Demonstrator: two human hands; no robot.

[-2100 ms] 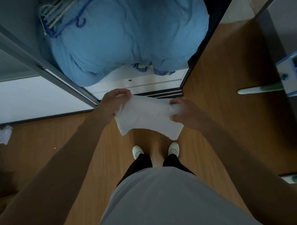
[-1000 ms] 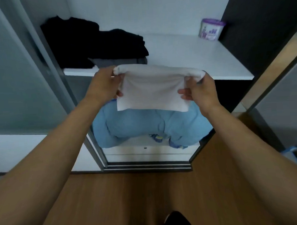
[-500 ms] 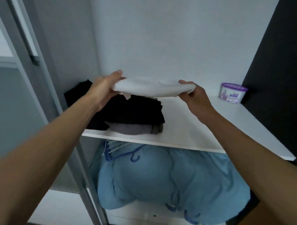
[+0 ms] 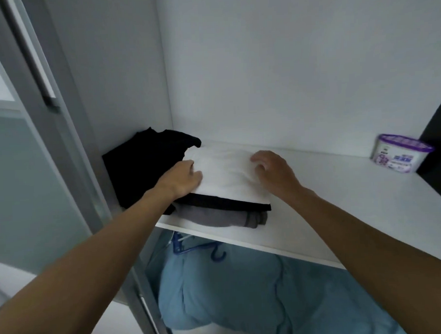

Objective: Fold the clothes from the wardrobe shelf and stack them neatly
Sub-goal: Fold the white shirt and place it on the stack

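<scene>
Setting: wardrobe interior, white back wall, grey sliding door frame [image 4: 69, 148] at the left.
Surface: white wardrobe shelf [image 4: 342, 207], with the stack on its left half.
Item in hand: folded white garment [image 4: 227, 174], lying flat as the top layer of the stack and roughly squared with it.
Stack below: folded black garment [image 4: 231, 204] directly under the white one, and a folded grey garment [image 4: 216, 219] at the bottom on the shelf.
Left hand [image 4: 182, 180]: at the white garment's left edge with fingers curled against the cloth. Whether they pinch the edge or only rest there cannot be told.
Right hand [image 4: 274, 173]: on top of the white garment towards its right side, fingers arched, tips touching the cloth, nothing gripped.
Change: half a second ago both hands held the white garment in the air above the stack. Now it is down on the black layer.
Meaning for the task: judged as one more piece folded and stacked, with only release and perhaps smoothing left for this piece.
Still to fold: loose black heap [image 4: 143, 165], unfolded, just left of and behind the stack.
Other contents: purple-lidded tub [image 4: 401, 156] at the far right of the shelf. Blue bedding [image 4: 258, 296] and blue hangers [image 4: 182, 244] are below the shelf.
</scene>
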